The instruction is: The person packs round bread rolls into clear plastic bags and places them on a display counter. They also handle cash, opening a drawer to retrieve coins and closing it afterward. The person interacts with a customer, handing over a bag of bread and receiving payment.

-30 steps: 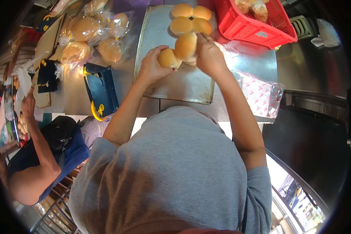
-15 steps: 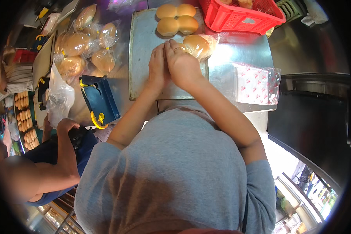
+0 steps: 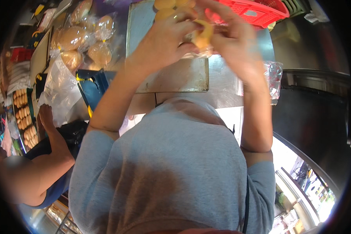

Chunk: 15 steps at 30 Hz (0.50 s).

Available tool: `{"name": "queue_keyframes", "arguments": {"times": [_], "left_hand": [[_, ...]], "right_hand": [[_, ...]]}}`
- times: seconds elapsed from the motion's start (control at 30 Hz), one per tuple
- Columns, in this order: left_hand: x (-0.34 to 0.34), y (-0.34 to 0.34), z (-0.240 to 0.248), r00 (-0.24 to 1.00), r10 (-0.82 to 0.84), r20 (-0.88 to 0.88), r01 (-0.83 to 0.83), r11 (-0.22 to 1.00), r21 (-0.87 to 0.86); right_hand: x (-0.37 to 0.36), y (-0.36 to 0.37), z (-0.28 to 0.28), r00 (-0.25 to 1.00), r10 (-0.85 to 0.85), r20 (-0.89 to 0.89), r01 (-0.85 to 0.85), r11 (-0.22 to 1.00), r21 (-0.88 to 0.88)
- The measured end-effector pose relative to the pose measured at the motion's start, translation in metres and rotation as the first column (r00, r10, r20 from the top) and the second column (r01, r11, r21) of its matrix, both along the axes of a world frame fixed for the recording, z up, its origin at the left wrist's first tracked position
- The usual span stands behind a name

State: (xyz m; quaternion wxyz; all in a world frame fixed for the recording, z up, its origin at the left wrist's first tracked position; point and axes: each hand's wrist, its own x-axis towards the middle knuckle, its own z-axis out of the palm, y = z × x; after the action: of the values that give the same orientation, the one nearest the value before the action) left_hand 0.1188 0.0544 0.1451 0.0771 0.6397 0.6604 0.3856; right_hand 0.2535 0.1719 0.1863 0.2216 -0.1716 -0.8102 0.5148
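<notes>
Over the far part of a metal baking tray (image 3: 175, 80), both my hands grip a bun in a clear plastic bag (image 3: 203, 36). My left hand (image 3: 168, 39) holds the bag's left side with bent fingers, a ring showing on one. On the opposite side, my right hand (image 3: 238, 46) has its fingers closed on the plastic; motion smears it a little. The bag is raised, and my fingers hide part of the bun. Beyond my left hand, loose golden buns (image 3: 164, 4) rest on the tray, partly covered by that hand.
A red plastic crate (image 3: 268, 11) stands at the far right, and a clear-wrapped printed packet (image 3: 274, 80) lies behind my right forearm. To the left are several bagged buns (image 3: 72, 38) and a dark blue bag sealer (image 3: 93, 85). A co-worker's hand (image 3: 46, 115) is near a clear bag (image 3: 62, 89).
My hands, which were together over the tray, have spread apart and lifted the bagged bun from it. The co-worker's hand has shifted left and the clear bag beside it has spread.
</notes>
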Motion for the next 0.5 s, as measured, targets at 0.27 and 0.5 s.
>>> {"name": "queue_keyframes", "arguments": {"times": [0.27, 0.5], "left_hand": [[-0.013, -0.006, -0.026, 0.989, -0.098, -0.114, 0.028, 0.866, -0.499], [-0.032, -0.044, -0.006, 0.991, 0.130, 0.028, -0.120, 0.965, -0.231]], "right_hand": [[-0.013, -0.009, -0.059, 0.983, 0.155, 0.100, -0.106, 0.918, -0.382], [-0.049, -0.048, -0.026, 0.971, 0.233, -0.061, -0.226, 0.969, 0.096]]}}
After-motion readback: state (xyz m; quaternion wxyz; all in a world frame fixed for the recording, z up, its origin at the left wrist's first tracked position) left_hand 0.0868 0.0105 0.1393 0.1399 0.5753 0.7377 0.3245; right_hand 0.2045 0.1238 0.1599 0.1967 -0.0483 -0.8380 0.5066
